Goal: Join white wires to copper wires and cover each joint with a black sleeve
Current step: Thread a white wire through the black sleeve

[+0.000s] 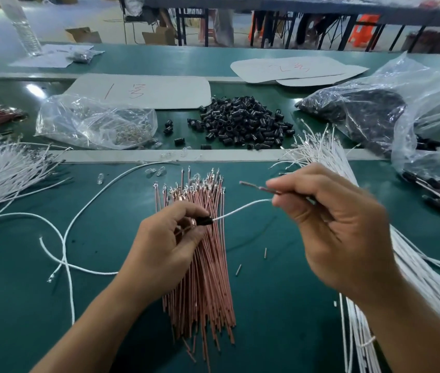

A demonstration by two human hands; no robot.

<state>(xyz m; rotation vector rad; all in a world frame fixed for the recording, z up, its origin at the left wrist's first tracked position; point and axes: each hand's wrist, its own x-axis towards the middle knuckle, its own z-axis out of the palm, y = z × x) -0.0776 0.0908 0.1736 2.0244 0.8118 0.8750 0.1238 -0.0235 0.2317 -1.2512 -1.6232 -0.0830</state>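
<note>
Hands: the left hand (170,238), low and centre in the head view, has its fingers pinched closed on a black sleeve (204,221); the right hand (332,224), right of centre, is curled shut on a white wire (240,210) and a copper wire (256,186).
White wire: it runs from the right hand's fingertips down-left into the mouth of the sleeve, so the sleeve seems to be sitting on or sliding along it; whether a joint lies under the sleeve is hidden by the fingers.
Copper wire: its blurred free end sticks out to the upper left of the right hand, probably kept clear of the white one until needed.
Copper bundle (202,265): fanned on the green bench (105,211) directly beneath the left hand, terminals pointing toward the top of the frame, likely so the next piece can be picked without reaching.
White stock: one bundle (326,154) at the right edge beside the right hand, another heap (0,170) at the left edge.
Sleeve pile (240,122): loose black sleeves heaped at upper centre, just beyond the copper tips, within easy reach of either hand.
Plastic bags: a clear bag (95,122) of small glassy parts at upper left, bigger bags (375,109) of dark parts at upper right.
Stage: judged mid-cycle, sleeve not yet seated.
</note>
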